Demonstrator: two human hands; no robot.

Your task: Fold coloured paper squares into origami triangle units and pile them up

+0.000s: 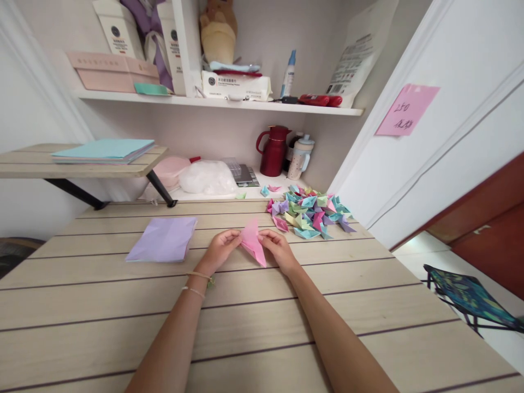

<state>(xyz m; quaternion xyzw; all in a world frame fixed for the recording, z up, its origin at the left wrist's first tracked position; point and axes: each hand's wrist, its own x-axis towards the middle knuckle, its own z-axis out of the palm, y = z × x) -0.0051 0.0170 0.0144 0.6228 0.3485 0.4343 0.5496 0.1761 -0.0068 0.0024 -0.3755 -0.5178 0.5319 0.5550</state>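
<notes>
A partly folded sheet of pink origami paper [252, 243] is held up between my two hands, just above the slatted wooden table [245, 322]. My left hand [221, 248] pinches its left edge with thumb and fingers. On the opposite side, my right hand [280, 250] grips the paper the same way. To the left lies a stack of purple paper squares [162, 240]. Beyond my right hand a heap of small folded paper boats [313, 210] in pink, blue, green, yellow and purple is piled up.
A raised wooden shelf [20, 161] with black legs carries blue-topped paper [104, 150] at the left. Behind the table stand a red jug [274, 153], a pale cup [301, 158] and a white plastic bag [208, 177]. A folding stool [475, 295] is at the right.
</notes>
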